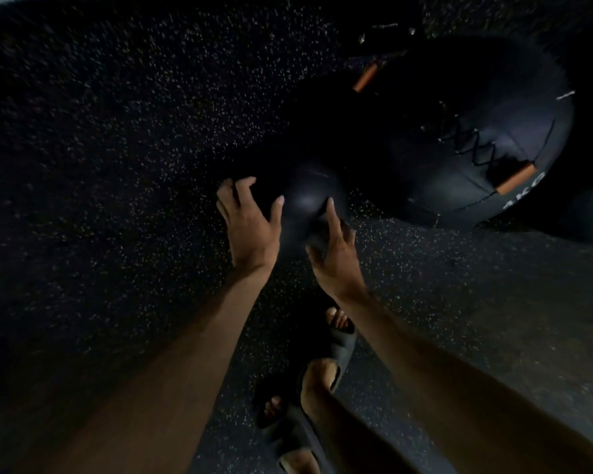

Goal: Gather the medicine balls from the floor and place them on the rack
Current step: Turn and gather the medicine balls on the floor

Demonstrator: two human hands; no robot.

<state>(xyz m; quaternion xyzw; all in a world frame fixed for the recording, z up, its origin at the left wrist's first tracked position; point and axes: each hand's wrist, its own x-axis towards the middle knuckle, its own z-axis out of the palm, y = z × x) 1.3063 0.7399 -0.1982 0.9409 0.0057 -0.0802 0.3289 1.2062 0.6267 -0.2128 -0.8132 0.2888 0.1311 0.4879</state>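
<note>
early going: the small medicine ball [308, 200] sits on the floor [117, 165] at centre, left grip [250, 227] and right grip [336, 254] splayed apart against its sides, not yet clamped. a bigger ball [476, 148] lies at 2 o'clock (rack not made out); both seem left to rack.

White "KG" marks the large medicine ball [459, 186] — the digit before it is unreadable.
</note>
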